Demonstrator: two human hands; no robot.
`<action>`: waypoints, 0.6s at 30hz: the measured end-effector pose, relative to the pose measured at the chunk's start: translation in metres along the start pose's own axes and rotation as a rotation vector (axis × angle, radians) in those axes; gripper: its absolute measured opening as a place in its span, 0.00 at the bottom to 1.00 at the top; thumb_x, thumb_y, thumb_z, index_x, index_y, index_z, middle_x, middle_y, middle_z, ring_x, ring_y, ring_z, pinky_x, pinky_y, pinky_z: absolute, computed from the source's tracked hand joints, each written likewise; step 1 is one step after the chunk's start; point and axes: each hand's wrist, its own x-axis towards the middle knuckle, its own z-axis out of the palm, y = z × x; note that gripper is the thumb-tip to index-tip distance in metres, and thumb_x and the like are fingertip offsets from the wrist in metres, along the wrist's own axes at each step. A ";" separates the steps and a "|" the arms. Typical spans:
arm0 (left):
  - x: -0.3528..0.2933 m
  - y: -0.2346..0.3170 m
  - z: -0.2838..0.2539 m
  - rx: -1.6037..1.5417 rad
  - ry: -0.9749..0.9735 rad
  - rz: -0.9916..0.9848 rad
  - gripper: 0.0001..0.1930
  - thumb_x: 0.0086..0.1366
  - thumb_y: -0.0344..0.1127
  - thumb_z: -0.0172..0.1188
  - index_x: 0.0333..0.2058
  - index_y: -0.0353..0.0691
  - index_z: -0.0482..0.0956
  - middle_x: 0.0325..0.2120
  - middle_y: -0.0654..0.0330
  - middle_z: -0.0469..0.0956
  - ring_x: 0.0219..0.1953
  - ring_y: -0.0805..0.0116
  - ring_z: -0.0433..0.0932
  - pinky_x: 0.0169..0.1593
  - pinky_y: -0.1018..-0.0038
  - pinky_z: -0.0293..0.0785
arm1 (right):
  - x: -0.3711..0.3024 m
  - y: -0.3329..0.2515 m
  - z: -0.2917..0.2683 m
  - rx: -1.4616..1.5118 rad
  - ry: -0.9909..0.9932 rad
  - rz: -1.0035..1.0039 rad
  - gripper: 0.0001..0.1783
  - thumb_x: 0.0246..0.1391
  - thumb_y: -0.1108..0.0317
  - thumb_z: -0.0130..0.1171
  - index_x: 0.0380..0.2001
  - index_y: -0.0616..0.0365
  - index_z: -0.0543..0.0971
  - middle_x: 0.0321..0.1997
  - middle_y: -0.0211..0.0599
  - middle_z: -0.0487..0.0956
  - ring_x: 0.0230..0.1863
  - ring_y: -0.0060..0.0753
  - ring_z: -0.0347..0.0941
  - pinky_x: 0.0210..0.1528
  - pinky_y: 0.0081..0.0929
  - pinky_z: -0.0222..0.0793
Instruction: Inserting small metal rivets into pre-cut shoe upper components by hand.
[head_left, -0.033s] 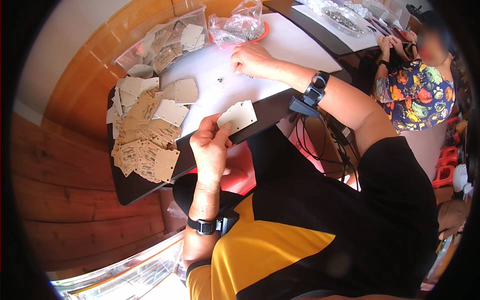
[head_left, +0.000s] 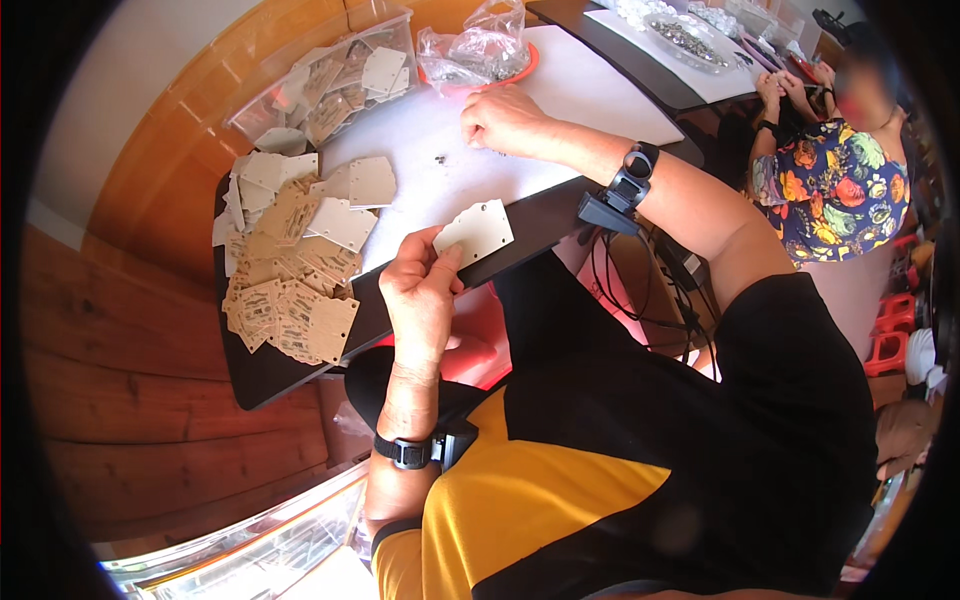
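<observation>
Between the thumb and fingers of my left hand (head_left: 418, 290) is a white card (head_left: 478, 232) with small holes and a scalloped edge, held above the table's dark front edge. My right hand (head_left: 503, 120) rests farther off on the white table surface (head_left: 590, 85), its fingers curled together; what they hold, if anything, is hidden. A few tiny dark pieces (head_left: 440, 160) lie on the white surface left of that hand. Beside my left hand spreads a heap of brown printed cards (head_left: 290, 310), with loose white cards (head_left: 345, 222) next to it.
A clear plastic box (head_left: 265, 120) full of cards stands at the far left. Behind my right hand is a red bowl (head_left: 532, 66) with a plastic bag (head_left: 460, 50) of small metal parts. Cables (head_left: 605, 270) hang below the table edge. At right, another person (head_left: 835, 190) works at a second table.
</observation>
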 end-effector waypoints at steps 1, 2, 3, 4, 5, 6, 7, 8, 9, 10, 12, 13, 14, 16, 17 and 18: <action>0.000 0.000 0.000 0.004 -0.002 -0.013 0.13 0.63 0.26 0.60 0.46 0.33 0.79 0.22 0.69 0.73 0.20 0.83 0.68 0.26 0.83 0.68 | -0.002 -0.001 0.001 0.000 -0.003 0.000 0.01 0.42 0.66 0.66 0.22 0.47 0.84 0.31 0.28 0.81 0.42 0.37 0.78 0.44 0.40 0.69; 0.001 0.000 0.000 0.002 -0.001 -0.014 0.13 0.63 0.26 0.60 0.46 0.33 0.79 0.22 0.69 0.73 0.20 0.83 0.68 0.26 0.83 0.68 | -0.004 -0.002 0.001 -0.040 0.038 -0.057 0.01 0.43 0.67 0.64 0.21 0.47 0.83 0.31 0.28 0.81 0.41 0.37 0.77 0.44 0.40 0.68; 0.001 0.000 -0.001 -0.005 -0.004 -0.012 0.13 0.63 0.27 0.60 0.47 0.33 0.79 0.22 0.69 0.73 0.20 0.82 0.68 0.26 0.83 0.68 | -0.006 -0.003 0.001 -0.080 0.078 -0.115 0.02 0.43 0.68 0.63 0.21 0.46 0.82 0.30 0.28 0.81 0.41 0.37 0.77 0.44 0.40 0.67; 0.001 0.000 0.000 -0.013 -0.008 -0.010 0.13 0.63 0.27 0.60 0.47 0.33 0.79 0.22 0.69 0.73 0.21 0.82 0.68 0.26 0.83 0.68 | -0.008 -0.005 0.001 -0.080 0.076 -0.115 0.02 0.43 0.68 0.63 0.21 0.46 0.82 0.30 0.28 0.81 0.41 0.37 0.77 0.44 0.40 0.67; 0.001 -0.002 0.000 -0.013 -0.005 -0.013 0.13 0.63 0.27 0.60 0.47 0.33 0.79 0.22 0.69 0.73 0.21 0.82 0.68 0.26 0.83 0.68 | -0.009 -0.009 0.000 -0.087 0.066 -0.092 0.02 0.43 0.69 0.65 0.22 0.47 0.81 0.31 0.26 0.79 0.41 0.34 0.76 0.47 0.37 0.64; 0.002 -0.004 0.001 -0.023 0.018 0.012 0.13 0.63 0.26 0.60 0.46 0.32 0.79 0.20 0.67 0.74 0.16 0.83 0.66 0.20 0.84 0.61 | -0.010 -0.012 0.000 -0.094 0.055 -0.069 0.04 0.43 0.69 0.66 0.24 0.48 0.80 0.31 0.24 0.77 0.41 0.32 0.75 0.50 0.35 0.61; 0.003 -0.005 0.001 -0.032 0.041 0.037 0.12 0.63 0.26 0.61 0.46 0.31 0.79 0.18 0.65 0.74 0.12 0.84 0.63 0.15 0.85 0.54 | -0.009 -0.013 0.000 -0.091 0.052 -0.072 0.04 0.43 0.69 0.66 0.24 0.48 0.80 0.31 0.24 0.77 0.41 0.32 0.75 0.50 0.35 0.61; 0.003 -0.005 0.002 -0.033 0.042 0.034 0.12 0.63 0.26 0.61 0.46 0.31 0.79 0.18 0.65 0.74 0.12 0.84 0.63 0.15 0.85 0.54 | -0.008 -0.012 -0.001 -0.070 0.042 -0.073 0.03 0.43 0.70 0.63 0.22 0.47 0.80 0.32 0.25 0.79 0.42 0.34 0.76 0.48 0.37 0.63; 0.002 -0.003 0.002 -0.026 0.037 0.035 0.12 0.63 0.26 0.60 0.46 0.31 0.79 0.19 0.65 0.74 0.13 0.84 0.63 0.15 0.85 0.55 | -0.007 -0.012 -0.001 -0.049 0.031 -0.075 0.04 0.43 0.70 0.60 0.20 0.46 0.80 0.32 0.27 0.81 0.43 0.36 0.76 0.46 0.39 0.65; 0.002 -0.002 0.003 -0.019 0.033 0.036 0.12 0.63 0.25 0.60 0.46 0.31 0.79 0.19 0.65 0.74 0.13 0.84 0.64 0.15 0.85 0.55 | -0.006 -0.011 -0.002 -0.047 0.027 -0.077 0.04 0.43 0.70 0.60 0.20 0.46 0.80 0.32 0.27 0.81 0.43 0.36 0.76 0.46 0.39 0.65; 0.001 0.003 0.001 -0.007 0.020 0.007 0.13 0.63 0.26 0.60 0.46 0.32 0.79 0.20 0.67 0.73 0.16 0.84 0.66 0.18 0.84 0.60 | -0.006 -0.010 -0.006 -0.051 0.003 -0.070 0.02 0.42 0.69 0.63 0.21 0.47 0.80 0.32 0.27 0.81 0.42 0.35 0.76 0.47 0.38 0.64; 0.001 0.003 0.000 0.003 0.005 -0.017 0.13 0.63 0.26 0.60 0.47 0.33 0.79 0.21 0.69 0.73 0.19 0.83 0.68 0.21 0.84 0.64 | -0.007 -0.009 -0.007 -0.047 0.000 -0.071 0.02 0.42 0.69 0.63 0.21 0.47 0.80 0.32 0.27 0.81 0.42 0.35 0.76 0.47 0.38 0.64; 0.002 0.002 0.000 0.003 0.011 -0.019 0.13 0.63 0.26 0.60 0.47 0.33 0.79 0.21 0.69 0.73 0.19 0.83 0.68 0.21 0.84 0.64 | -0.006 -0.008 -0.008 -0.036 0.009 -0.099 0.03 0.42 0.69 0.64 0.22 0.48 0.80 0.32 0.28 0.81 0.42 0.35 0.76 0.46 0.38 0.65; 0.005 -0.003 -0.001 -0.042 -0.004 0.016 0.12 0.63 0.26 0.60 0.46 0.33 0.80 0.20 0.69 0.72 0.19 0.84 0.68 0.20 0.84 0.63 | -0.008 -0.008 -0.011 -0.022 0.015 -0.130 0.04 0.41 0.69 0.66 0.23 0.49 0.80 0.31 0.29 0.80 0.41 0.36 0.77 0.45 0.38 0.66; 0.005 -0.003 -0.001 -0.043 -0.001 0.013 0.12 0.63 0.26 0.60 0.46 0.33 0.80 0.20 0.69 0.72 0.19 0.84 0.68 0.20 0.84 0.63 | -0.010 -0.011 -0.016 0.063 0.009 -0.110 0.05 0.42 0.70 0.66 0.24 0.52 0.78 0.31 0.28 0.79 0.40 0.35 0.76 0.45 0.36 0.67; 0.004 -0.002 -0.001 -0.055 0.004 0.012 0.13 0.63 0.25 0.60 0.46 0.31 0.79 0.22 0.67 0.74 0.18 0.83 0.68 0.17 0.85 0.60 | -0.013 -0.016 -0.020 0.150 0.001 -0.093 0.07 0.44 0.71 0.66 0.25 0.56 0.76 0.32 0.28 0.77 0.39 0.35 0.75 0.44 0.35 0.67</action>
